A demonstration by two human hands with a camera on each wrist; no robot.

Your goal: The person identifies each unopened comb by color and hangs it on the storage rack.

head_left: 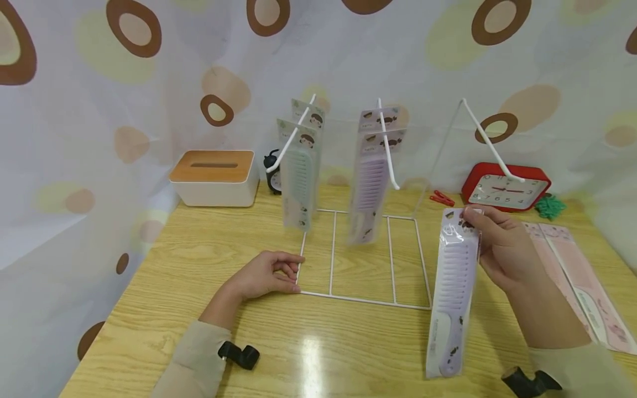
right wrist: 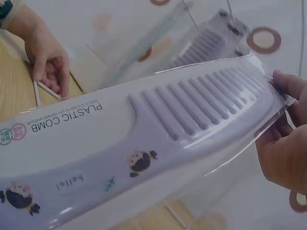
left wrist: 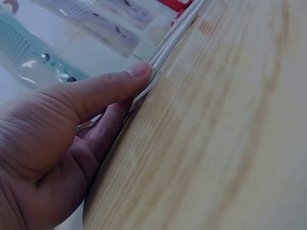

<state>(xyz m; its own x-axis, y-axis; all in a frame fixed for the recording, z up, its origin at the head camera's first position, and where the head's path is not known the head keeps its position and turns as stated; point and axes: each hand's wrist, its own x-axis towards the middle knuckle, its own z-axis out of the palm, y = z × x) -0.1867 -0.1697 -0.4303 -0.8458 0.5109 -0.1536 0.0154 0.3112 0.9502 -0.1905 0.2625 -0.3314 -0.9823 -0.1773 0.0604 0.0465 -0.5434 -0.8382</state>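
The packaged purple comb (head_left: 453, 298) hangs upright beside the front right corner of the white wire rack (head_left: 365, 300), its top edge pinched between the right hand's (head_left: 502, 249) thumb and fingers. The left hand (head_left: 269, 273), fingers curled, pinches the rack's front left corner. Tabletop (head_left: 269, 354) spreads before the rack, between the forearms. Green comb packets (head_left: 298, 177) hang from the left hook and purple comb packets (head_left: 370, 182) from the middle one, nearest the right hook (head_left: 489, 142). A red clock (head_left: 505, 190) stands behind the right hand; pink packets (head_left: 577, 276) lie beside that forearm. The right wrist view alone makes "PLASTIC COMB" readable; the left shows a thumb on the wire, though the fingers below seem partly hidden.
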